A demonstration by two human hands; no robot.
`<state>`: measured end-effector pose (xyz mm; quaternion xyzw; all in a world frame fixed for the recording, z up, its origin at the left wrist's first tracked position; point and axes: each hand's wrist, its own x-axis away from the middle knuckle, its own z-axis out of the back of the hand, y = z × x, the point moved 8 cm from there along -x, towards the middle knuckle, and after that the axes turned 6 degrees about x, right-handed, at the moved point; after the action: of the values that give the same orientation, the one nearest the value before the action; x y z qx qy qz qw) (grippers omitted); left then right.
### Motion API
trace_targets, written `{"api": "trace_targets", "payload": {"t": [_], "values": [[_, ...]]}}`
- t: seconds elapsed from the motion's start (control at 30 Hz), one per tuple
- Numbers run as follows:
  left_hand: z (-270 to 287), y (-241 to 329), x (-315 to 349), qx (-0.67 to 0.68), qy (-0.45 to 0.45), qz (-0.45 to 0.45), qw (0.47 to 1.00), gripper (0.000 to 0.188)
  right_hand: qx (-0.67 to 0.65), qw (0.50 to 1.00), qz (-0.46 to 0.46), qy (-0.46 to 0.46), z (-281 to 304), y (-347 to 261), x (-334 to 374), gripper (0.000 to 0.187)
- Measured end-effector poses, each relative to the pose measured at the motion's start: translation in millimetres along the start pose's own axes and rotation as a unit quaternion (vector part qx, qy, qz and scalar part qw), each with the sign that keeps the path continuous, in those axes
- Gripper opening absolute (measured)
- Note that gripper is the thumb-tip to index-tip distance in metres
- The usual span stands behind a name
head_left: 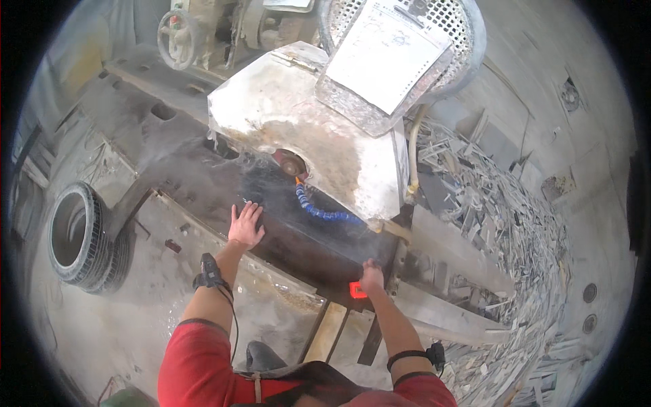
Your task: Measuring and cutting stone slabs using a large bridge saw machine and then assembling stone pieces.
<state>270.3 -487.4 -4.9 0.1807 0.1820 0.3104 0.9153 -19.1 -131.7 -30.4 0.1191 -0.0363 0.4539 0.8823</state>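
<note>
My left hand (246,225) lies with fingers spread at the near edge of a dark, wet slab (319,245) on the machine bed. Close to the slab's right end, my right hand (371,275) is closed, and an orange-red tape measure (358,290) shows at its lower left. What the curled fingers grip beneath the hand is partly hidden. Beyond both hands, a blue segmented hose (327,214) with an orange nozzle points at a round hub (290,163) under a large white, stained guard (298,112). Mist or spray blurs the slab around the hub.
A clipboard with a written sheet (386,57) leans on the perforated round cover (468,34). Stacked tyres (78,234) stand at left. Heaps of broken offcuts (522,230) fill the right side. A handwheel (178,39) is at the back left; a wooden plank (327,332) lies before me.
</note>
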Motion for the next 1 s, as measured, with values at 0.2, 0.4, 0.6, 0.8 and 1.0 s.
{"api": "trace_targets", "payload": {"t": [0.2,0.4,0.6,0.8,1.0], "values": [[0,-6,-9,-0.008,-0.019,-0.001,1.0,0.068,-0.01,1.0,-0.017,0.004,-7,0,-2,0.052],[11,-15,-13,-0.023,-0.036,0.005,0.999,0.068,0.023,0.999,-0.023,-0.034,3,-19,-11,0.05],[12,-42,-12,-0.032,-0.045,0.025,0.998,0.069,0.012,0.997,-0.042,-0.068,17,-44,-18,0.047],[18,-47,-17,-0.029,-0.037,0.008,0.999,0.069,0.016,0.997,-0.043,-0.067,31,-53,-21,0.045],[24,-59,-15,-0.021,-0.043,0.012,0.999,0.07,-0.028,0.997,-0.047,-0.056,30,-66,-22,0.045]]}}
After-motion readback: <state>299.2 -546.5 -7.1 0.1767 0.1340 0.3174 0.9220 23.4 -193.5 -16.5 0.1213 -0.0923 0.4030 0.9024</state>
